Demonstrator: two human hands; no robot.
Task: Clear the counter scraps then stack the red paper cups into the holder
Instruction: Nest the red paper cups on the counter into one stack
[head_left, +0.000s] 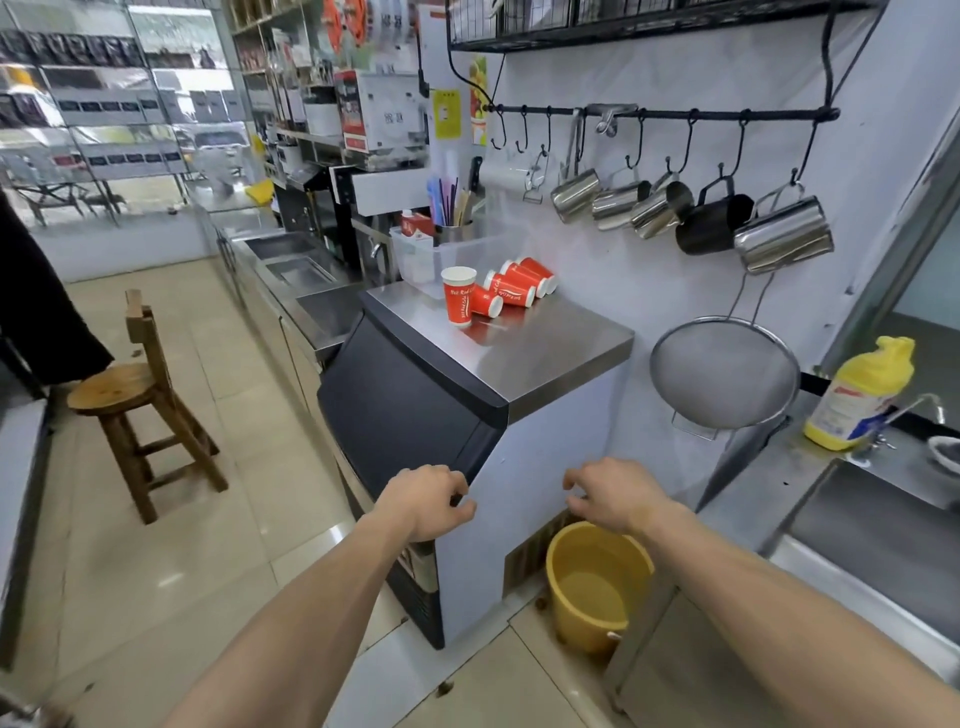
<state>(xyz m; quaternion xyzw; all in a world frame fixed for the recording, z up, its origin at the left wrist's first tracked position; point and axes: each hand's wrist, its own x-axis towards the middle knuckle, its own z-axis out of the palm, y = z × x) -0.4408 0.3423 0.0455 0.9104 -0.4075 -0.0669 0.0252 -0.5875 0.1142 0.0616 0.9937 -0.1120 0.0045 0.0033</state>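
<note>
cups are not stacked yet, so the main part of the task looks undone. on the steel counter (545, 348), which is the top of a machine with a black sloped front, one red paper cup (459, 297) stands upright near the left edge. four more red cups (517, 290) lie on their sides just behind and beside it, close together in a loose row, their open ends turned toward the camera. i cannot tell whether any of them are already pushed one into another.

no scraps are visible on the counter around the cups, so i judge that the clearing step is probably finished, though small pieces could be too little to see. a holder for the cups i cannot identify with certainty; a clear plastic bin (421, 257) stands behind the cups, with a steel cup of straws in it, but it may not be the holder.

both hands are low, well apart from the cups, in front of the machine. the left hand (434, 501) has loosely curled fingers and holds nothing. the right hand (605, 499) is the same, fingers relaxed and empty, above a yellow bucket (597, 587) on the floor.

what is left, as i judge it: reach up, gather the five cups, nest them and put them into the holder.
</note>
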